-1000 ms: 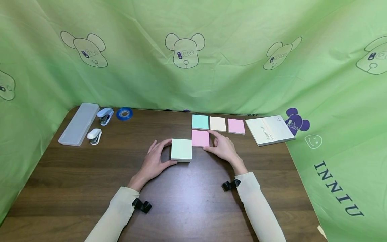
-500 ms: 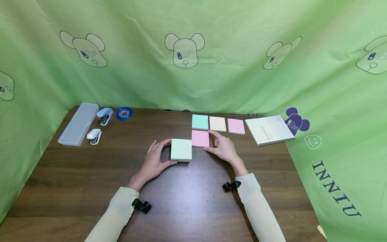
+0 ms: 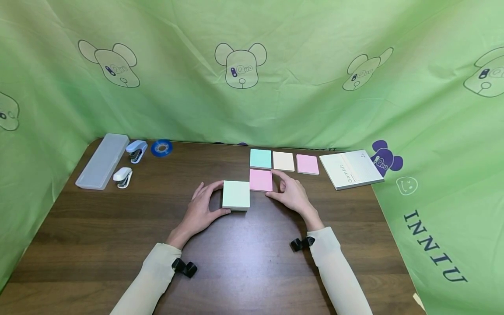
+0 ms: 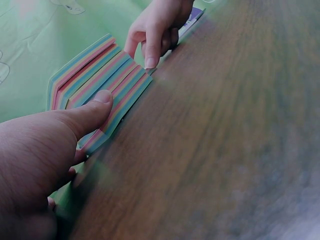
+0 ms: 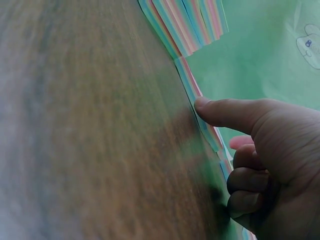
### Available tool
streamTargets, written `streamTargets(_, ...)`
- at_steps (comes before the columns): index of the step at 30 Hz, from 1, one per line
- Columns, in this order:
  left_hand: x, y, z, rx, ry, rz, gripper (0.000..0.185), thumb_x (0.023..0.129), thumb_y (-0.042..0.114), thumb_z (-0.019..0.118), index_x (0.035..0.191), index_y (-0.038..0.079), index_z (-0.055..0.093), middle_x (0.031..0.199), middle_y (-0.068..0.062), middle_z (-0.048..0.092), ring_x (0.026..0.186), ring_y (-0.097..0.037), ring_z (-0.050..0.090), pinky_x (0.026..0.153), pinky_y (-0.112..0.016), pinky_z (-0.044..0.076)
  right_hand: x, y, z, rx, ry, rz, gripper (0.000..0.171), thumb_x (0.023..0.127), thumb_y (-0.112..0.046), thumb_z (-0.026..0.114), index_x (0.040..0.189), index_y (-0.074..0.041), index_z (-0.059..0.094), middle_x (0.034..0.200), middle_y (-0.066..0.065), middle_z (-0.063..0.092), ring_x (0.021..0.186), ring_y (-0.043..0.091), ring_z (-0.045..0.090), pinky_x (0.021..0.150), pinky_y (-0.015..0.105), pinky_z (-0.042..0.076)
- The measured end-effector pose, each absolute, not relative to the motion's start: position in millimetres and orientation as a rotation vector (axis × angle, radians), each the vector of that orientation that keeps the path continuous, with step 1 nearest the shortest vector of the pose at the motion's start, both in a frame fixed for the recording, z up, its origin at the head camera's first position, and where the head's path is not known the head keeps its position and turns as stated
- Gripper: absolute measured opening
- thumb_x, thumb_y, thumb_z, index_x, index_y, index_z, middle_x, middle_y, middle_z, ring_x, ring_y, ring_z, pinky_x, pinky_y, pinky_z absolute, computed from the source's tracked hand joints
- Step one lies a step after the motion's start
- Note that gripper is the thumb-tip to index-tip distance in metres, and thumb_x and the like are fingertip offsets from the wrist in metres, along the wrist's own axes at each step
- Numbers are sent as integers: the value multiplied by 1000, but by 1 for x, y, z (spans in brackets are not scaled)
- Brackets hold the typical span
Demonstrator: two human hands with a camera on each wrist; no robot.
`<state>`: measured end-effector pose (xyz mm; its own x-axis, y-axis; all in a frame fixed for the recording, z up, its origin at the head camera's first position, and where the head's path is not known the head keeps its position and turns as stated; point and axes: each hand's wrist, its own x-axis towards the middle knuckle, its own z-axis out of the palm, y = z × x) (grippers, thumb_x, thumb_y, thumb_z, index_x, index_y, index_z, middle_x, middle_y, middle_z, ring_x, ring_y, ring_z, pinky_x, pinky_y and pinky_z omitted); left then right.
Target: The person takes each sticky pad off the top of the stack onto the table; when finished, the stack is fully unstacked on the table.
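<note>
Five sticky-note pads (image 3: 236, 195), two staplers (image 3: 123, 177), one notebook (image 3: 351, 169).

Wooden table (image 3: 118, 227) — note pads (image 3: 260, 180), staplers (image 3: 136, 151), notebook (image 3: 350, 169)

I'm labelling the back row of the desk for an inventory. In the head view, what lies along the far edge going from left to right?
Clear pencil case → blue stapler → blue tape roll → teal note pad → cream note pad → pink note pad → white notebook.

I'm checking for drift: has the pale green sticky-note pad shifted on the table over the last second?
No. The pale green pad keeps its corner by the pink pad, gripped by the left hand.
</note>
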<state>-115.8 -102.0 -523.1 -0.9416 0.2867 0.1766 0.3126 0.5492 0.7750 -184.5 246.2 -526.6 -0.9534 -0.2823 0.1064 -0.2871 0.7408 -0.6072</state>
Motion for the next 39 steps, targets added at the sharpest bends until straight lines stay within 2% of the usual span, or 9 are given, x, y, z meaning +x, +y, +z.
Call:
streamTargets(5, -116, -102, -524, -533, -2735, -1383, 93, 88, 23, 98, 164, 9, 47, 157, -11, 64, 152, -31, 54, 140, -55, 11, -190, 252, -539, 493, -2921, 1030, 80, 90, -52, 92, 159, -26, 60, 71, -8, 49, 62, 9, 39, 57, 31, 36)
streamTargets(9, -116, -102, -523, -539, -2725, -1393, 92, 88, 22, 98, 164, 9, 48, 157, -12, 64, 152, -32, 54, 140, -56, 11, -176, 242, -512, 531, -2878, 1133, 76, 92, -43, 92, 156, -16, 62, 71, -5, 47, 64, 12, 39, 58, 33, 34)
streamTargets(10, -116, -102, -523, -540, -2724, -1394, 92, 87, 22, 98, 164, 9, 48, 157, -12, 64, 152, -32, 54, 140, -56, 11, -178, 244, -517, 544, -2859, 1135, 76, 92, -45, 91, 156, -17, 62, 71, -6, 47, 63, 11, 39, 57, 32, 33)
streamTargets(11, -116, -102, -523, -541, -2722, -1395, 92, 87, 22, 98, 164, 9, 48, 157, -12, 64, 152, -32, 54, 140, -56, 11, -175, 242, -512, 544, -2851, 1154, 75, 92, -40, 92, 156, -14, 63, 71, -5, 47, 63, 13, 39, 57, 33, 33)
streamTargets(16, -116, -103, -523, -537, -2725, -1399, 92, 87, 22, 98, 163, 9, 48, 156, -12, 64, 151, -32, 54, 140, -56, 11, -172, 239, -510, 527, -2835, 1155, 72, 94, -43, 90, 155, -14, 63, 69, -7, 46, 62, 11, 37, 57, 32, 32)
streamTargets(22, -116, -102, -522, -531, -2735, -1398, 93, 87, 22, 98, 164, 9, 48, 156, -12, 64, 152, -32, 54, 140, -56, 10, -165, 228, -489, 472, -2879, 1158, 67, 97, -30, 87, 156, -10, 62, 68, -7, 45, 61, 11, 38, 60, 33, 36)
streamTargets(27, -116, -102, -521, -527, -2737, -1397, 93, 87, 22, 98, 163, 8, 48, 157, -12, 64, 152, -32, 53, 140, -55, 10, -161, 223, -485, 485, -2855, 1200, 61, 101, -26, 84, 156, -10, 63, 67, -8, 43, 60, 8, 36, 59, 30, 34)
streamTargets(36, -117, -103, -524, -550, -2716, -1391, 92, 86, 22, 99, 163, 8, 49, 155, -12, 65, 151, -33, 54, 139, -57, 11, -159, 216, -491, 614, -2703, 1310, 58, 105, -39, 78, 151, -7, 66, 67, -10, 39, 61, 6, 33, 58, 28, 31)
streamTargets(39, -117, -103, -525, -552, -2716, -1388, 93, 86, 22, 99, 163, 8, 48, 155, -12, 65, 151, -33, 54, 139, -57, 11, -153, 208, -483, 603, -2744, 1302, 55, 104, -28, 79, 151, -5, 65, 67, -8, 41, 60, 6, 34, 59, 29, 33)
